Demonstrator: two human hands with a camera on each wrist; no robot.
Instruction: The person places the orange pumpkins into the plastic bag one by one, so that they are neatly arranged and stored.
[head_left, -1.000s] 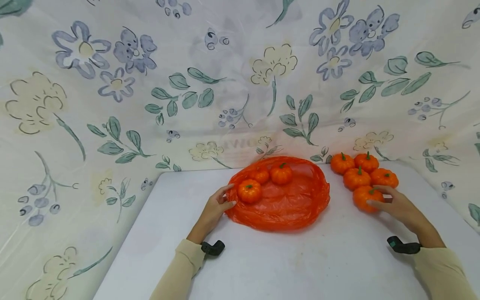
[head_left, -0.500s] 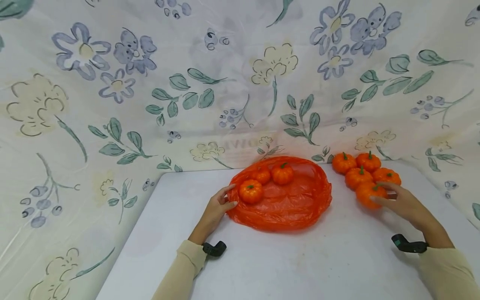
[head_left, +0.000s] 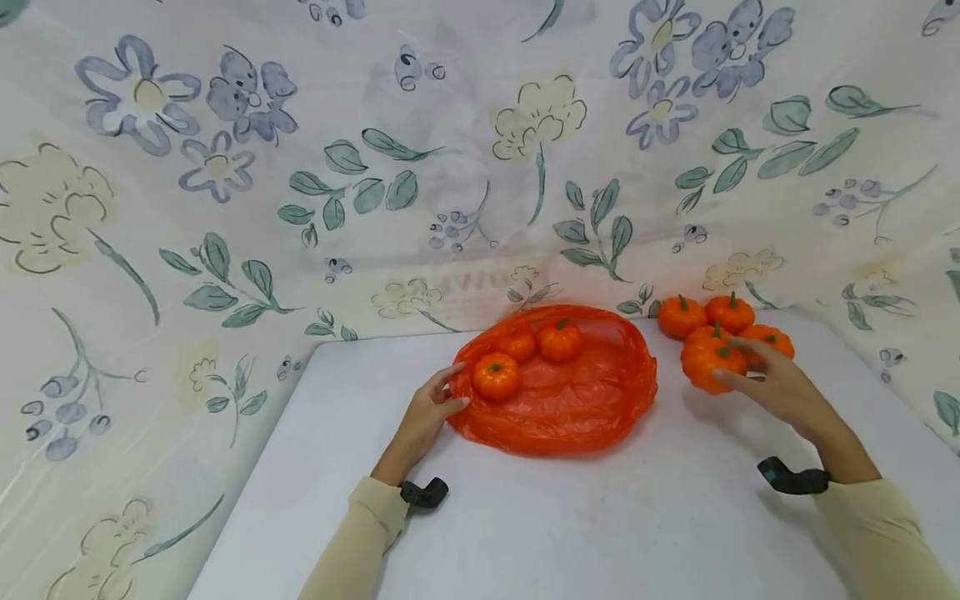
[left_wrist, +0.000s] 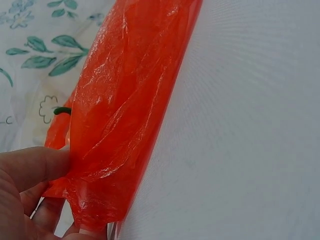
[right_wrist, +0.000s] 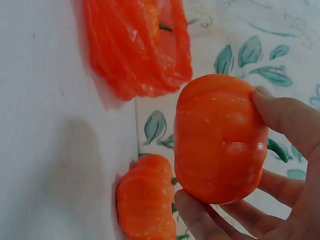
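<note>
My right hand (head_left: 783,393) grips a small orange toy pumpkin (right_wrist: 220,145) with a green stem, thumb on one side and fingers on the other. A shadow on the table below shows it raised. My left hand (head_left: 426,415) pinches the left rim of a red plastic bag (head_left: 577,408), which lies spread open on the table. In the left wrist view, thumb and fingers hold the bag's crinkled edge (left_wrist: 95,200). Three similar pumpkins (head_left: 497,377) sit inside the bag at its left and back.
Several more pumpkins (head_left: 681,317) stand clustered at the table's back right, partly covered by the held one. The white table (head_left: 570,533) meets a floral sheet (head_left: 450,167) hanging behind it. Each wrist wears a black device (head_left: 424,493).
My right hand has lifted the front pumpkin of the cluster off the table and carried it slightly left. My left hand has kept its hold on the bag rim.
</note>
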